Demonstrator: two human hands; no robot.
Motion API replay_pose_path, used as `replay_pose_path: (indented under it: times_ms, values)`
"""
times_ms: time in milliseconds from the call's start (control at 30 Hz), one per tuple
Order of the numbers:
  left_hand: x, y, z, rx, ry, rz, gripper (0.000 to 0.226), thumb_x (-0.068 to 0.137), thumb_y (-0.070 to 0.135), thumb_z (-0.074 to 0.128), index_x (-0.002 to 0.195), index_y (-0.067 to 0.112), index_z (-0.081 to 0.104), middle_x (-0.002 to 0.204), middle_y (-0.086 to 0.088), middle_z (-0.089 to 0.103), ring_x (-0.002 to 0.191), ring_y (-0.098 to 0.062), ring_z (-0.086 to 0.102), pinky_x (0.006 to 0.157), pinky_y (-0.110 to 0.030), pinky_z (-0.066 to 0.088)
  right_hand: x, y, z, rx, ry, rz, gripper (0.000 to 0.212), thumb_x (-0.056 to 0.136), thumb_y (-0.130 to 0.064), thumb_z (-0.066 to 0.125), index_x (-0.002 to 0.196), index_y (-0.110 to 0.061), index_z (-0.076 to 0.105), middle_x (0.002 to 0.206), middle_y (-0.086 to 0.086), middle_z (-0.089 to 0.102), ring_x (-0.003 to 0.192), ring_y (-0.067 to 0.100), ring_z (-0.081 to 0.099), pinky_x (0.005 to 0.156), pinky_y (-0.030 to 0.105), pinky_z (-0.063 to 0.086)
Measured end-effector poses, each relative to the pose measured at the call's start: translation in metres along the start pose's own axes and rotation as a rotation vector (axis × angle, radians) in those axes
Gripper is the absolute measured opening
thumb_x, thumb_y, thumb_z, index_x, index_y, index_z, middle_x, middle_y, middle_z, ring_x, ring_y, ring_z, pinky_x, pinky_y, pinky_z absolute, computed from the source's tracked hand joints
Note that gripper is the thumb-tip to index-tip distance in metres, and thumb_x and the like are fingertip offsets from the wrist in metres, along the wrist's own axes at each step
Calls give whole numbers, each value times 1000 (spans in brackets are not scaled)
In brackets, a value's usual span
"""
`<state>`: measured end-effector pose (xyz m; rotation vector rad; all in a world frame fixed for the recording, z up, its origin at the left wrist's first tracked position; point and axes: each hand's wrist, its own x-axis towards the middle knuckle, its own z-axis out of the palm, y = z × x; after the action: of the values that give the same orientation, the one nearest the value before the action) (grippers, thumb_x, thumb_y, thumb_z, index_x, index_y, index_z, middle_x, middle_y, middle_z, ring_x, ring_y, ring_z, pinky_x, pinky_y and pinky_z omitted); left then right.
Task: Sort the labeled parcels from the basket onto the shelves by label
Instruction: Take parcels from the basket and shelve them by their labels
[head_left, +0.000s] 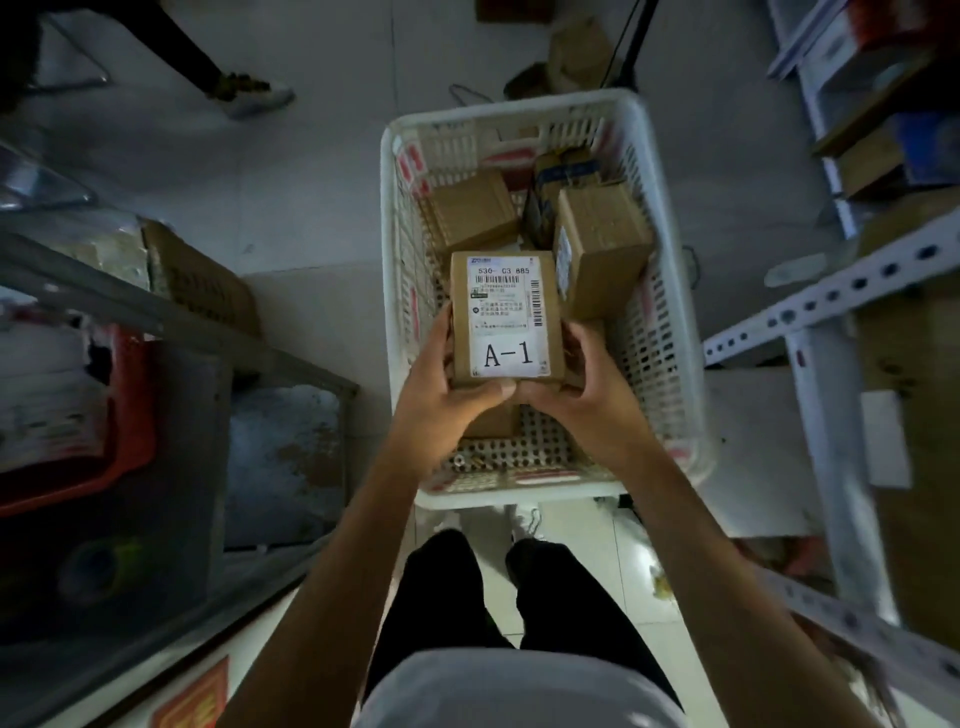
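Both hands, left hand (441, 400) and right hand (582, 395), gripped the A-1 parcel (506, 317) by its near end, above the white basket (670, 322). This looked like the label-reading step; next, it needed carrying to the matching shelf.

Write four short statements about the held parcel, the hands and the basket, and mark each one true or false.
1. Both the left hand and the right hand hold the parcel. True.
2. The parcel's big label reads B-2. False: it reads A-1.
3. The white basket holds no other boxes. False: several cardboard boxes lie in it.
4. The parcel is held over the basket. True.
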<state>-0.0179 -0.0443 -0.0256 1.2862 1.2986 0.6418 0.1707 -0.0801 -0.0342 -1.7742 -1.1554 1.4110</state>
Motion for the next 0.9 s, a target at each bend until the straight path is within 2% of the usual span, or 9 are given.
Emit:
replay_pose_path:
  times_ms: [67,200,300,400,500,633,733,833,900]
  values:
    - [-13,8,-11,-1,-41,15,98,76,11,82,153,38,27,139,15,57,126,3,53,101,-27,50,-23,-9,3,47,59,-15,97,66,-62,79,147,-36,33,143,-20,52,130,4,51,108,42,47]
    - [-32,13,-34,63,-154,36,101,78,11,82,156,34,23,145,24,45,130,11,44,99,-17,49,-71,-26,21,121,218,-93,74,74,-52,79,138,-45,41,117,-42,59,114,-15,56,82,8,50]
    - [-41,18,-49,167,-273,86,94,80,26,81,151,49,24,153,18,40,140,-4,38,114,-44,38,-103,-24,40,195,333,-117,74,81,-36,81,144,-38,42,127,-24,64,118,-2,61,92,22,55]
    - [-53,25,-53,219,-413,128,88,84,30,77,151,50,23,155,13,39,144,-11,35,115,-54,34,-133,-15,61,213,445,-102,79,84,-33,79,151,-29,37,131,-9,65,122,13,62,97,47,55]
    - [-70,30,-46,233,-517,163,86,87,25,75,153,45,23,155,13,38,143,-6,34,117,-48,33,-164,-4,75,214,572,-80,81,85,-33,78,152,-38,34,125,-10,68,115,13,65,91,49,58]
    - [-95,28,-23,226,-635,161,85,87,17,74,156,29,25,152,8,43,133,6,38,105,-14,39,-207,16,86,327,697,-34,81,85,-20,79,150,-43,37,121,-15,69,111,6,67,86,39,61]
    - [-114,27,3,219,-734,161,82,88,14,73,154,31,28,152,6,43,136,1,42,111,-25,39,-243,28,90,356,813,-10,78,85,-17,79,146,-47,41,119,-20,69,111,3,65,85,32,61]
    - [-135,23,33,187,-812,221,77,87,7,72,145,36,30,136,19,50,119,19,48,98,-11,45,-279,40,94,406,914,5,79,83,-19,81,141,-55,41,131,-11,65,121,14,61,90,42,59]
    - [-150,22,53,209,-861,261,78,86,12,74,147,36,32,135,22,53,123,12,49,99,-14,46,-303,47,97,440,996,9,82,80,-29,82,146,-50,38,132,-12,63,122,14,61,89,43,60]
